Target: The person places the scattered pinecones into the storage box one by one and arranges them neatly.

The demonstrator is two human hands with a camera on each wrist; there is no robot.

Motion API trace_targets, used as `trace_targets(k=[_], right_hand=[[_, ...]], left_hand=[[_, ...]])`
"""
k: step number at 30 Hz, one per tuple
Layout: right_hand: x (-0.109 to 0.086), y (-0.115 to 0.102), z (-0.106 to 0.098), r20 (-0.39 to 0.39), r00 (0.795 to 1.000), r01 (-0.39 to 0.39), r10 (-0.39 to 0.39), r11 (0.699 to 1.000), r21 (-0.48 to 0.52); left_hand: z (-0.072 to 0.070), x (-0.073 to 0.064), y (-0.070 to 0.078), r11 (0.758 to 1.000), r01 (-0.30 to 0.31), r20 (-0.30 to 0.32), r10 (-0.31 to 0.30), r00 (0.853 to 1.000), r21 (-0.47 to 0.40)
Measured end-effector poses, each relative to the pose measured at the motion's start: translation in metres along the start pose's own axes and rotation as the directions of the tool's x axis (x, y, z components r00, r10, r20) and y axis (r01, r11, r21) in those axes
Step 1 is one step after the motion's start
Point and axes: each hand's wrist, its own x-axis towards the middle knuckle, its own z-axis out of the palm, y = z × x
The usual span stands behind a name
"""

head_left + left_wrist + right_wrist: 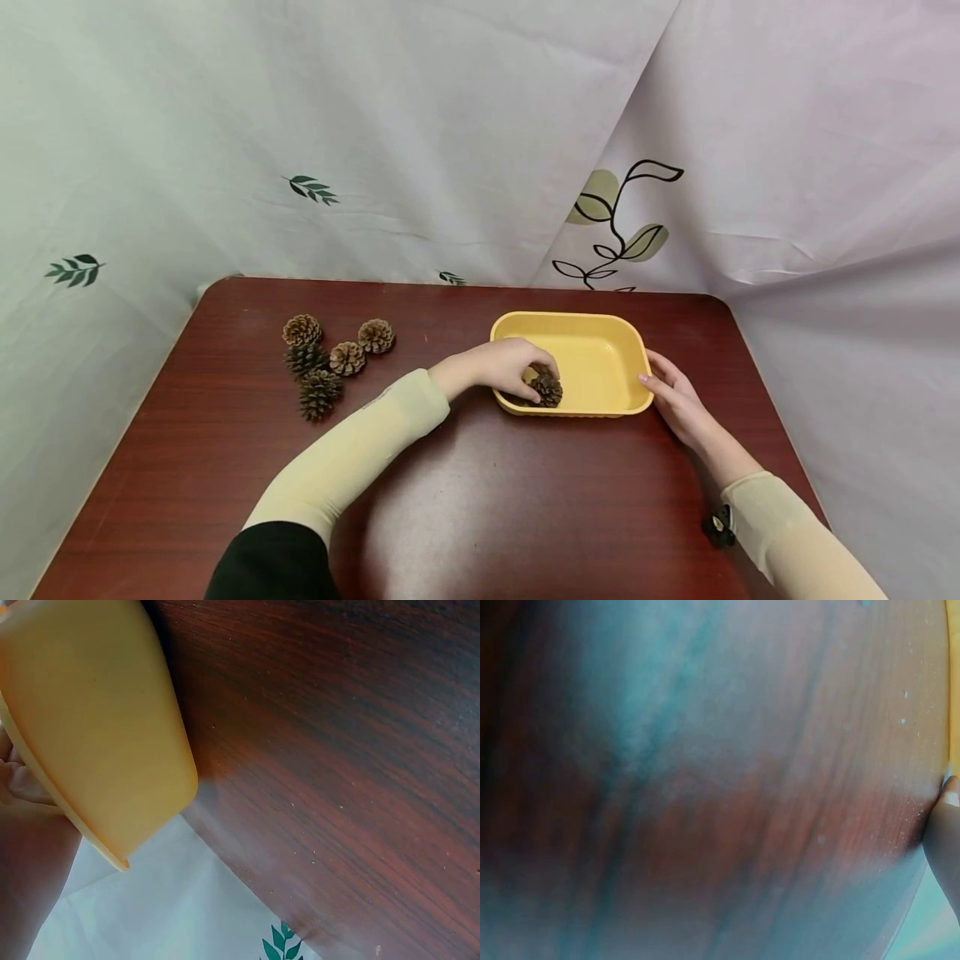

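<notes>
A yellow plastic basin stands on the table, right of the middle. My left hand reaches over its left rim, fingers and thumb curled round a brown pine cone low inside, close to the front wall. At the opposite end, my right hand grips the basin's right rim, thumb on the edge and fingers along the outside. The left wrist view has the basin's outer wall in front of most of the left hand, so the pine cone is hidden there. Only a fingertip of the right hand shows beside the basin in its wrist view.
Several more pine cones lie grouped on the left part of the dark red-brown wooden table. White cloth with leaf prints hangs behind the table and along its sides. A small dark object sits at the right wrist.
</notes>
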Motion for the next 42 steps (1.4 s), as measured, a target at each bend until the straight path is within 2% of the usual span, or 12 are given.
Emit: trace_targets(k=[5,9,13,19,26,34,42], right_hand=[[0.0,0.0,-0.001,0.006,1.0,-0.001,0.001,1.0,-0.006],[0.0,0.0,-0.001,0.006,1.0,-0.004,0.004,1.0,-0.01],[0.0,0.0,-0.001,0.005,1.0,-0.013,0.013,1.0,-0.012],[0.0,0.001,-0.002,0.005,1.0,-0.007,0.007,1.0,-0.001],[0.0,0.001,-0.002,0.002,1.0,-0.007,0.007,1.0,-0.005],[0.0,0.001,-0.002,0.003,1.0,-0.019,0.019,1.0,-0.011],[0.0,0.0,-0.002,0.003,1.0,-0.02,0.02,1.0,-0.014]], left_hand=[[-0.003,-0.003,0.001,1.0,0.005,-0.009,-0.005,1.0,-0.004],[-0.008,-0.008,0.001,1.0,0.0,-0.041,-0.001,0.999,-0.017],[-0.016,-0.015,0.0,0.999,-0.014,-0.068,0.012,0.998,-0.029],[-0.032,-0.03,-0.003,0.999,0.008,-0.08,-0.011,0.997,-0.039],[-0.047,-0.058,-0.008,1.0,-0.012,-0.14,0.014,0.99,0.012],[-0.055,-0.098,-0.009,0.998,0.057,-0.147,-0.053,0.988,0.027],[-0.051,-0.135,-0.009,0.996,0.091,-0.168,-0.087,0.982,0.019]])
